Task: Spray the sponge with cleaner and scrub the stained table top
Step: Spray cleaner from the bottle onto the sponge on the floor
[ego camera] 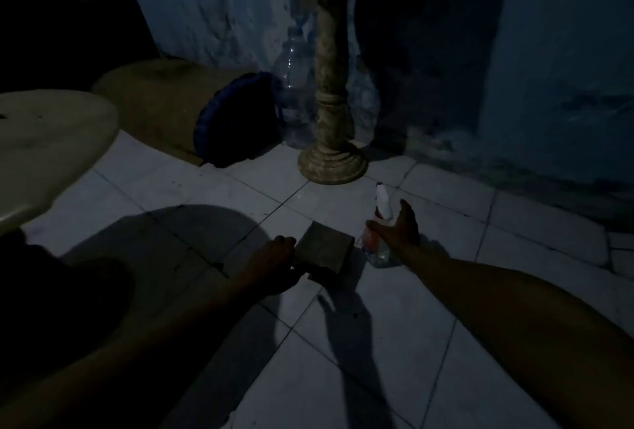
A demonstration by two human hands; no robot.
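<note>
A dark rectangular sponge (324,250) lies on the white tiled floor in dim light. My left hand (274,265) touches its left edge, fingers curled on it. Just right of the sponge stands a clear spray bottle (377,222) with a white nozzle and a red label. My right hand (399,231) wraps around the bottle's body from the right. A pale round table top (44,150) fills the left edge of the view, well left of both hands.
A stone pedestal column (331,113) rises from the floor just beyond the bottle. Behind it stand a large clear water jug (291,85), a dark blue bag (236,119) and a brown mat (161,99). A blue wall (531,68) closes off the back and right.
</note>
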